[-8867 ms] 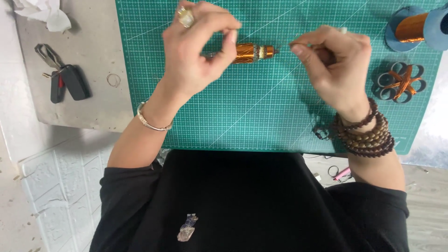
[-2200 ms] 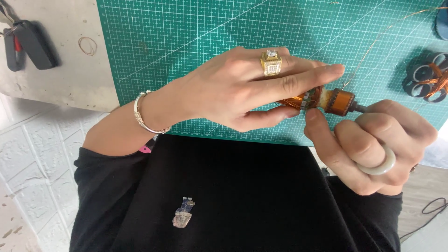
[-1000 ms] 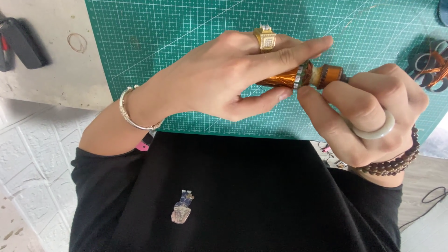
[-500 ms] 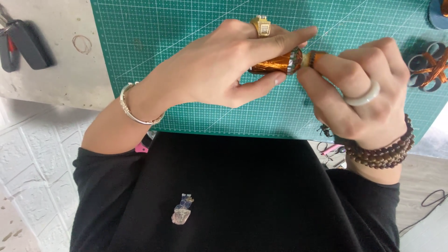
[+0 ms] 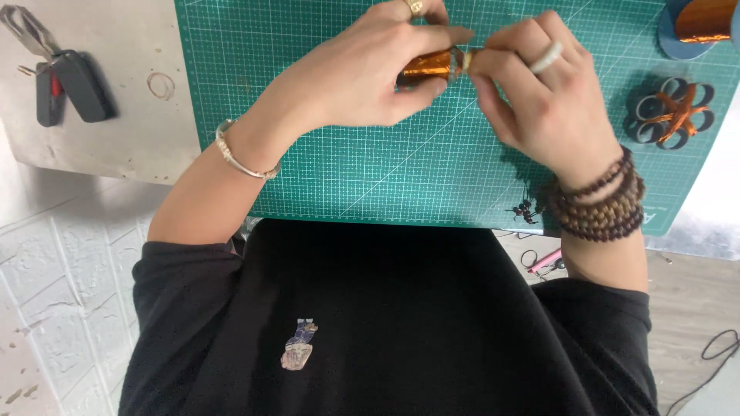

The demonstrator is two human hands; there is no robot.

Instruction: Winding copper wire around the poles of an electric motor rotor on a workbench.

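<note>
My left hand [image 5: 362, 73] grips a small spool wound with shiny copper-coloured wire [image 5: 428, 65], held sideways above the green cutting mat [image 5: 370, 169]. Its thumb lies under the spool and its fingers over it. My right hand [image 5: 543, 96] pinches the spool's right end with thumb and fingertips; that end is hidden behind the fingers. A gold ring sits on the left hand, a pale ring on the right. Both hands hover near the mat's far middle.
A key fob with keys [image 5: 65, 85] lies on the grey board at the left. A wire flower-shaped piece [image 5: 672, 114] and a larger copper wire spool on a blue disc [image 5: 697, 23] sit at the mat's right. Bead bracelets ring my right wrist.
Both hands have carried the spool away from my body, further up the mat. My right hand stays closed over the spool's right end, now covering it more fully.
</note>
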